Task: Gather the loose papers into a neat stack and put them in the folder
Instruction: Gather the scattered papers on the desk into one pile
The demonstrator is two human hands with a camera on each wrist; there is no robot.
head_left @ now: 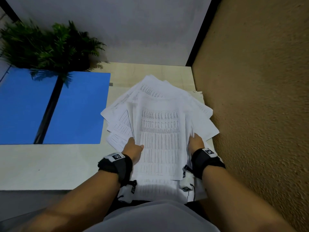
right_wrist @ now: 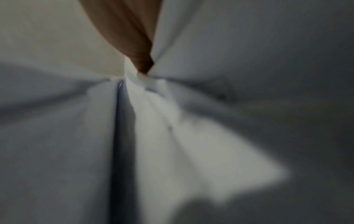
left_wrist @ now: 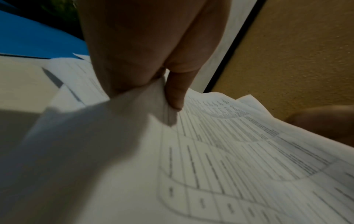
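I have the papers [head_left: 159,131] gripped from both sides, fanned out and uneven, over the table's [head_left: 50,164] near right corner, beside the textured wall [head_left: 259,97]. My left hand [head_left: 133,149] grips the left edge of the sheaf. The left wrist view shows the thumb [left_wrist: 175,91] pressing down on the top printed sheet, the other fingers hidden beneath the bunched edge. My right hand [head_left: 196,142] holds the right edge, its fingers tucked among the sheets. The right wrist view is blurred; it shows only a bit of skin wedged between folds of paper. The blue folder [head_left: 55,108] lies open and flat at the table's left side, near the papers' left edge but apart from them. A fern [head_left: 50,46] stands at the folder's far edge.
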